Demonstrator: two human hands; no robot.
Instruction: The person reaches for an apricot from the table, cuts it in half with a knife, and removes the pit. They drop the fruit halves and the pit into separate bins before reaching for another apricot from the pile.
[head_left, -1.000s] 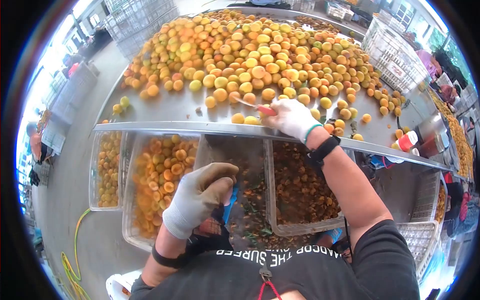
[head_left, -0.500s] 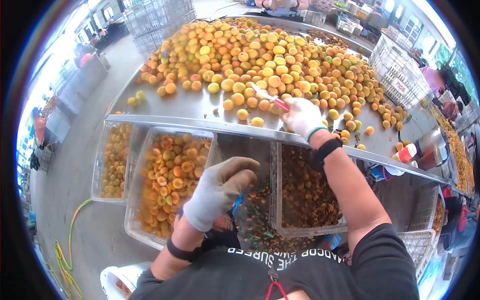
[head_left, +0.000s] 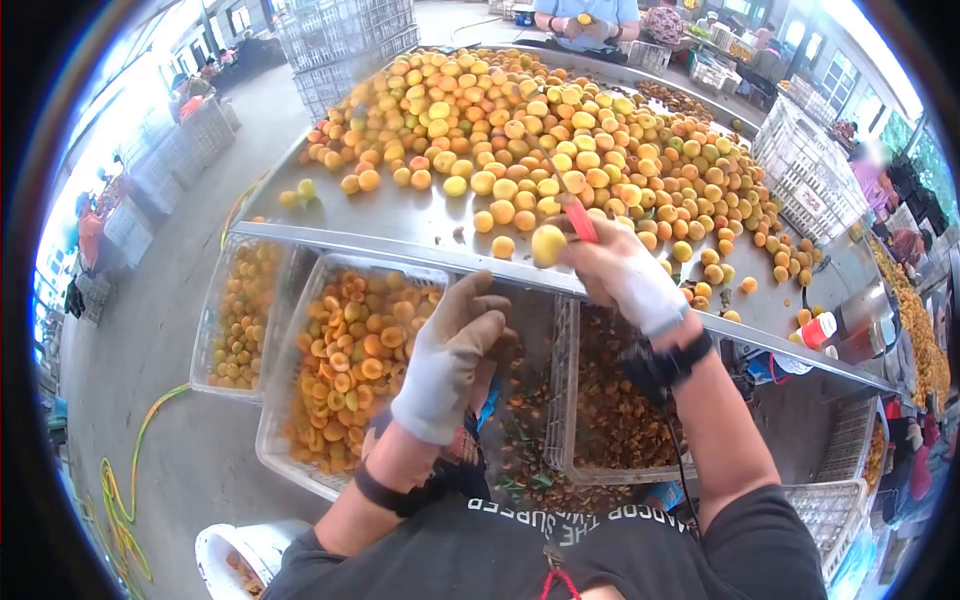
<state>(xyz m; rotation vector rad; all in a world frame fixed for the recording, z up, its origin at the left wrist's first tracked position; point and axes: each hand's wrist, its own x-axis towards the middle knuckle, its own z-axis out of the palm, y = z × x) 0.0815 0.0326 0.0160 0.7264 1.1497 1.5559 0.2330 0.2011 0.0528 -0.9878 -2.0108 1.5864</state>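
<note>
the right hand [head_left: 625, 268] has drawn back from the pile [head_left: 560, 120] to the front edge of the table [head_left: 390, 215]. it now pinches one apricot [head_left: 547, 244] in its fingertips right over that edge, with the knife [head_left: 578, 216] tucked into the same grip, blade pointing away across the table. the left hand [head_left: 448, 352], a loose fist a second ago, has uncurled and risen; it is spread and empty just below the edge, near the fruit. so one whole fruit is off the pile, in hand and uncut.

the apricot is round, smooth and pale yellow. the knife handle is red, the gloves are knitted cloth with the left one soiled, and the table is dull steel. below the edge, a clear plastic tray [head_left: 283, 350] holds orange halves and a crate [head_left: 556, 400] holds brown stones.
</note>
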